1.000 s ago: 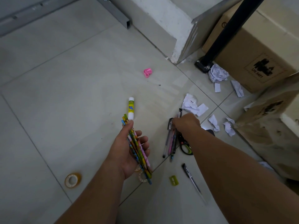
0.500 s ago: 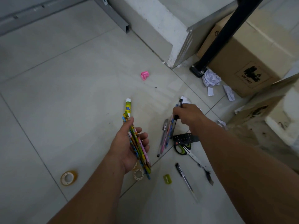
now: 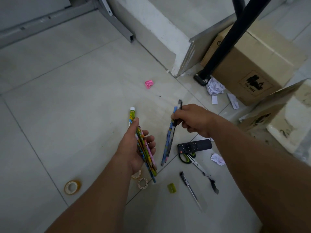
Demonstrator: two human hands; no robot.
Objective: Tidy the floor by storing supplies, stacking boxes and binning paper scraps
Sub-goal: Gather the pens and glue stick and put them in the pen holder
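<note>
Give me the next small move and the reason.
Probably pass the pens in the right hand into the left hand, which grips a pencil bundle; that frees the right for the black pen on the floor.

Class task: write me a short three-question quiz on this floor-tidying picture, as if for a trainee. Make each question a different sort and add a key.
1. True or false: the left hand holds nothing.
2. Where is the crumpled pink paper? A) pinched between fingers B) on the bare floor tiles, apart from both hands C) inside a bin
3. How many tape rolls are in view?
Key: 1 false, it grips a bundle of pencils; 2 B; 3 three.
</note>
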